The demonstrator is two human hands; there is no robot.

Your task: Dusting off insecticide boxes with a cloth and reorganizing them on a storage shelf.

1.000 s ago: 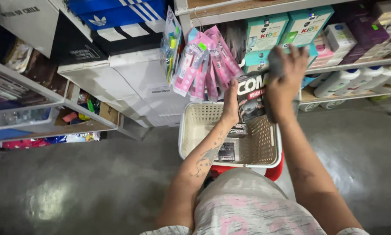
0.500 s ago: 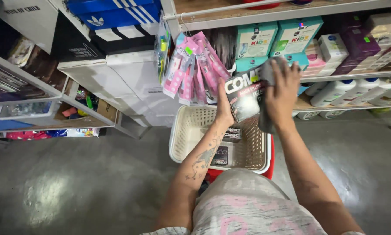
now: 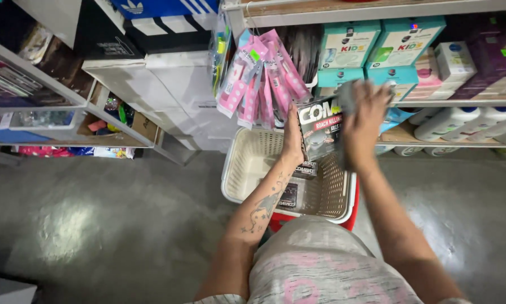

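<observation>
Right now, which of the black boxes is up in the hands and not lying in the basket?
The big black box, gripped between both hands above the cream basket. The two smaller black boxes lie on the basket's floor.

A: Layout? 
B: Basket (image 3: 247,169) on floor (image 3: 106,225), before shelves (image 3: 455,103). Small boxes (image 3: 289,194) in it. Hanging packs (image 3: 261,79) above its left rim. 
A: Hands? 
B: Box (image 3: 319,128) between left hand (image 3: 292,141) and right hand (image 3: 367,115), over basket.

Bright, even overhead light; glare patches sheen the floor (image 3: 67,225) left of the hands. The right hand (image 3: 368,121) is motion-blurred, perhaps with slight edge distortion.
</observation>
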